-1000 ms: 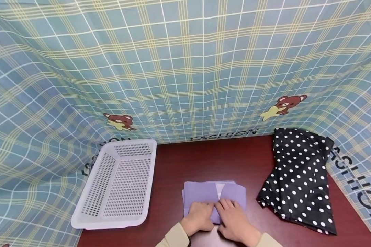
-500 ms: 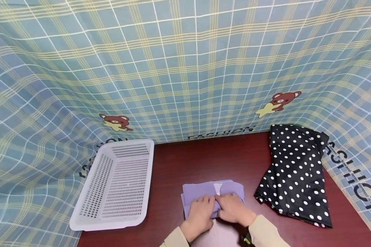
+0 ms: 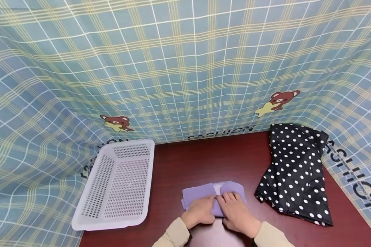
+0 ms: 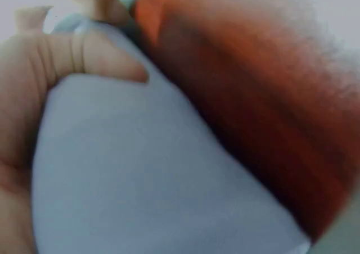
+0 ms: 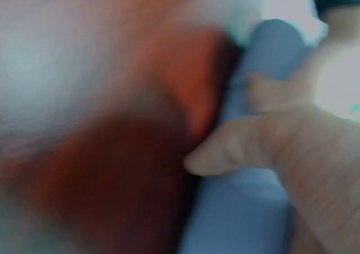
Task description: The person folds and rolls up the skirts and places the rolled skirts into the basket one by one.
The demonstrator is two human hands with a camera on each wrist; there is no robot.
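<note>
A folded purple cloth (image 3: 204,195) is lying on the dark red table (image 3: 204,161), near its front edge, between a white basket (image 3: 114,185) on the left and a black polka-dot garment (image 3: 296,175) on the right. Both hands are resting on the near part of the cloth. The left hand (image 3: 199,212) is lying over the left half, and the left wrist view is showing its fingers (image 4: 84,51) curling round a bulge of the fabric, so it is grasping the cloth. The right hand (image 3: 236,214) is covering the right half, with its thumb (image 5: 236,147) pressing into a rolled edge, so it too is gripping the cloth. The hands are sitting side by side, likely to keep the layers from springing open while the bundle is gathered.

A pale patch (image 3: 217,188) is showing at the middle of the cloth; what it is cannot be told. Both wrist views are blurring badly, and the hands are hiding the near edge of the cloth. A checked curtain (image 3: 185,68) is closing off the background.
</note>
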